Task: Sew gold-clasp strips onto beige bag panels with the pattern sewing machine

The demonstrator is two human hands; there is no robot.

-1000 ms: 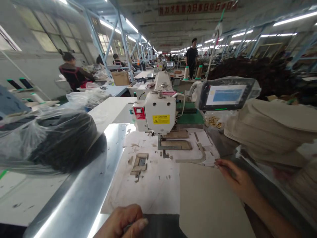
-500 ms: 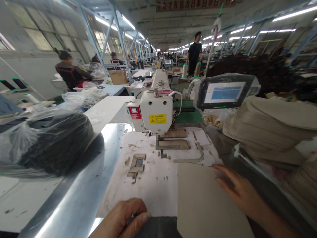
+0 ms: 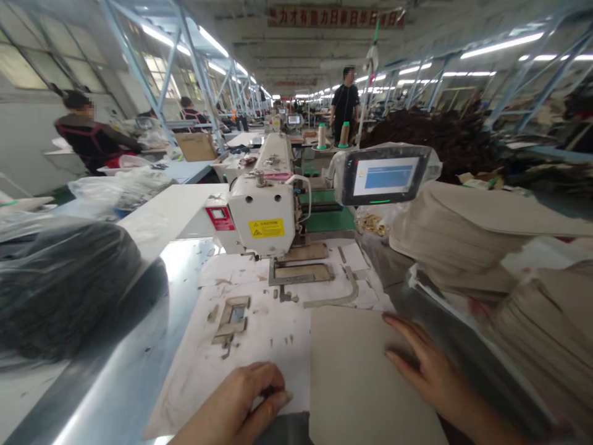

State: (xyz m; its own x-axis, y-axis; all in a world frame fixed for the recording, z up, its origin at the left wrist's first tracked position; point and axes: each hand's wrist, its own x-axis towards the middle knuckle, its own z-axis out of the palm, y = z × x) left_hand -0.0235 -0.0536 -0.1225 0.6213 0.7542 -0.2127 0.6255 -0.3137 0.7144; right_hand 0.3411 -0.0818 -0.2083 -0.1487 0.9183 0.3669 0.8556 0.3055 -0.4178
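Observation:
My right hand [image 3: 424, 361] lies over the right edge of a flat beige panel [image 3: 365, 371], its fingers apart and its fingertips on the panel. The panel rests on the lower right of a white template sheet [image 3: 259, 377]. Left of the panel, my left hand [image 3: 252, 392] is curled above the sheet's front part, thumb and forefinger drawn together. Whatever is in those fingers, if anything, is hidden. Ahead stands a white sewing machine [image 3: 262, 216] with a yellow caution label. Beneath its head sits a metal clamp frame [image 3: 301, 279]. A small rectangular frame [image 3: 233, 315] is on the sheet's left.
Stacked beige panels [image 3: 463, 228] rise at the right, with another stack [image 3: 546, 334] nearer. A lit control screen [image 3: 384, 176] stands behind the sheet. Dark pieces in a plastic bag [image 3: 65, 290] sit at the left. A person [image 3: 345, 102] stands beyond two thread cones [image 3: 332, 135].
The camera view has turned to the right, so the machine and panel appear farther left. My left hand shows slightly higher and nearer the panel. My right hand stays on the panel's right edge.

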